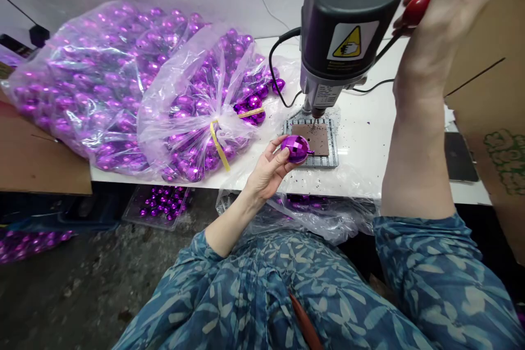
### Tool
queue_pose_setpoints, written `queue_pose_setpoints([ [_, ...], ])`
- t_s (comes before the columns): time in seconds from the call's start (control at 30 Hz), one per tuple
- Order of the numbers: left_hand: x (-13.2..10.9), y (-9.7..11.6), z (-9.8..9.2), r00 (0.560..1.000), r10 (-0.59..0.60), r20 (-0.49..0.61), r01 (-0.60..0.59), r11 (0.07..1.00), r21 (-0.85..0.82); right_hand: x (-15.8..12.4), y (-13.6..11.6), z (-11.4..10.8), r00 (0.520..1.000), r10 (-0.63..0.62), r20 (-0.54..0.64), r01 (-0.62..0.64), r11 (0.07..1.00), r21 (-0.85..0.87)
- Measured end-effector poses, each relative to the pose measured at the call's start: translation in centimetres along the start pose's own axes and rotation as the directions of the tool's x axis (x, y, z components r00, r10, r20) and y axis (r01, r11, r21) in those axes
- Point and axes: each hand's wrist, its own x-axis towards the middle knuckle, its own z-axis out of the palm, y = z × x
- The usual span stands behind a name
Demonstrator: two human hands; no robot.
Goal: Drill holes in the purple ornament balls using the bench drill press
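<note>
A shiny purple faceted ball ornament (295,149) is pinched in the fingers of my left hand (269,168), its small neck pointing right. It is in front of the base plate (333,159) of a small drill press (348,16). On that plate lies a brown board (322,141) scattered with dark shavings, and the drill bit (314,122) is above it. My right hand (445,5), raised at the upper right, is wrapped round the red knob (418,6) of the press's feed lever. Part of that hand leaves the frame's top edge.
Large clear bags (86,87) packed with purple balls fill the table's left side, one tied with yellow strips. Several loose purple balls (254,103) lie near them. Cardboard boxes (488,98) flank the table (369,147). Below, a clear bin (164,205) holds more balls; plastic film (324,219) hangs at the front edge.
</note>
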Motion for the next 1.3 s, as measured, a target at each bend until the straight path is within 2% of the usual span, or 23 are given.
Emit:
queue_pose_setpoints([
  [0.07,-0.3,-0.8,0.3,0.999,0.037,0.035,-0.038,0.999,0.029,-3.2,0.4,-1.8,0.993,-0.104,-0.064,0.100,0.993,-0.065],
  [0.13,-0.4,-1.6,0.7,0.995,0.068,0.066,-0.073,0.995,0.064,-7.6,1.1,-3.6,0.991,-0.131,-0.021,0.128,0.986,-0.111],
  [0.2,-0.3,-2.5,1.1,0.990,0.093,0.108,-0.103,0.990,0.098,-12.4,2.0,-5.2,0.983,-0.083,0.163,0.105,0.986,-0.129],
  [0.27,-0.1,-3.4,1.6,0.981,0.114,0.158,-0.135,0.983,0.127,-16.6,2.9,-6.4,0.954,-0.007,0.300,0.060,0.984,-0.168],
  [0.37,0.3,-5.0,2.4,0.966,0.142,0.216,-0.176,0.973,0.148,-20.3,4.0,-8.0,0.920,0.117,0.375,-0.019,0.967,-0.255],
  [0.5,0.9,-7.5,3.5,0.949,0.198,0.244,-0.242,0.957,0.163,-21.4,5.2,-10.0,0.905,0.248,0.345,-0.123,0.930,-0.346],
  [0.63,0.7,-9.8,4.5,0.931,0.259,0.257,-0.312,0.931,0.192,-22.0,6.2,-11.5,0.893,0.319,0.317,-0.195,0.910,-0.366],
  [0.73,0.0,-10.6,5.4,0.952,0.220,0.214,-0.258,0.951,0.171,-22.9,6.9,-12.3,0.893,0.330,0.306,-0.218,0.912,-0.348],
  [0.83,-0.8,-10.1,6.3,0.994,0.003,0.113,-0.013,0.997,0.081,-23.6,7.5,-12.7,0.899,0.317,0.301,-0.219,0.923,-0.318],
  [0.9,-1.2,-9.2,6.6,0.981,-0.170,0.091,0.170,0.985,0.012,-23.9,7.9,-12.7,0.904,0.299,0.306,-0.209,0.933,-0.292],
  [0.93,-1.3,-8.7,6.8,0.971,-0.222,0.093,0.224,0.974,-0.014,-24.0,8.0,-12.7,0.906,0.287,0.311,-0.202,0.939,-0.278],
  [1.0,-1.3,-7.7,6.8,0.966,-0.242,0.089,0.247,0.968,-0.048,-24.0,8.1,-12.5,0.910,0.260,0.324,-0.184,0.952,-0.246],
  [1.13,-0.9,-6.3,6.5,0.980,-0.193,0.041,0.196,0.977,-0.078,-23.4,7.9,-12.0,0.917,0.187,0.351,-0.123,0.973,-0.195],
  [1.3,-0.6,-5.0,5.9,0.973,-0.231,0.024,0.233,0.969,-0.088,-21.6,7.4,-11.6,0.913,0.027,0.408,0.066,0.975,-0.211],
])
